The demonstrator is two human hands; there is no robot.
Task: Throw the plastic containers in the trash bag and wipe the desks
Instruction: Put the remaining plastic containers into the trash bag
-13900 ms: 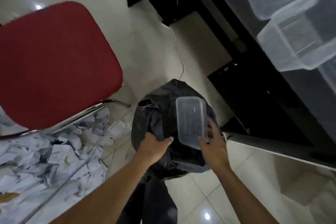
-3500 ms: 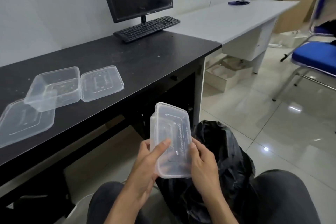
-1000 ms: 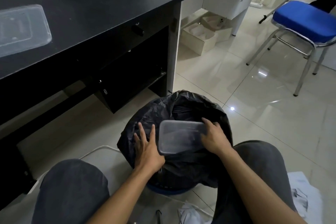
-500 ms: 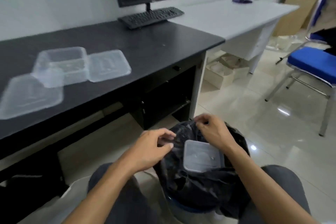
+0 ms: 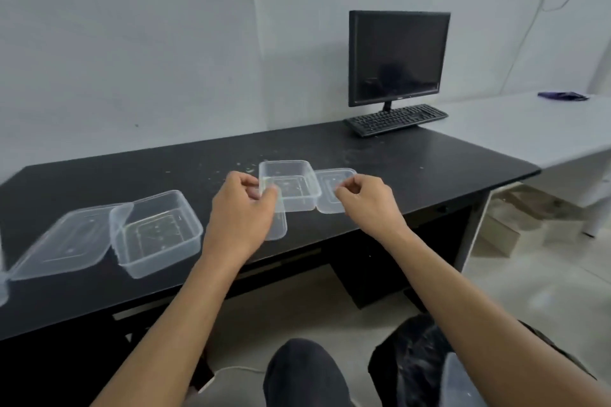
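On the black desk [image 5: 99, 182] stands a clear plastic container [image 5: 292, 187], with one clear lid [image 5: 327, 195] to its right and another lid [image 5: 279, 226] at its near left. My left hand [image 5: 241, 208] pinches the container's left rim between thumb and curled fingers. My right hand [image 5: 367, 198] hovers over the right lid with fingers loosely curled; contact is unclear. A second clear container [image 5: 155, 235] sits further left, its lid [image 5: 62, 248] beside it. The black trash bag [image 5: 413, 360] stands by my right knee, with a clear container [image 5: 458, 383] in it.
A monitor [image 5: 398, 56] and a keyboard [image 5: 396, 119] stand at the desk's far right. Small crumbs or droplets [image 5: 238, 168] speckle the desk behind the containers. A white desk [image 5: 529, 129] adjoins on the right, with a purple cloth [image 5: 562, 96] on it.
Both hands left the trash bag, where a container was dropped, and rose to the desk. They now sit at the middle container and its lid.
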